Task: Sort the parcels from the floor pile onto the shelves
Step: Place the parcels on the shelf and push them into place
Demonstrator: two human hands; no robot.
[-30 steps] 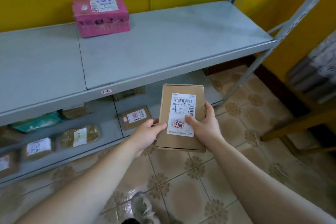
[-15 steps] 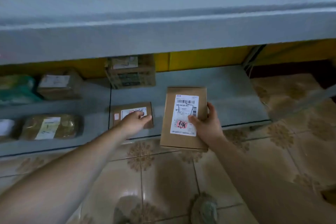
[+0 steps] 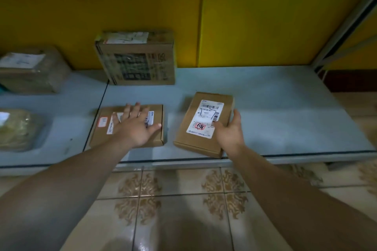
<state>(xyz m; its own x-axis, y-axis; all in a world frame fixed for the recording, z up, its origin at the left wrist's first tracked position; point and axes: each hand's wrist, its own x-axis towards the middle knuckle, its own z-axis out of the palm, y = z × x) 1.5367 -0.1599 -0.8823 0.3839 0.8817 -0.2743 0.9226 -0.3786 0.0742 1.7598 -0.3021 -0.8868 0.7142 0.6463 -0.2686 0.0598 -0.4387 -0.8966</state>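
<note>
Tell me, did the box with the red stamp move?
Yes. The box went forward, from over the floor to the shelf, where the right hand holds it beside a flat box.

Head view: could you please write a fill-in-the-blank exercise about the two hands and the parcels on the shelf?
The left hand lies open on the ____ of the flat parcel. The right hand holds the slanted parcel by its ____ edge. The wall behind the shelf is ____.
Missing words: top; right; yellow.
</note>
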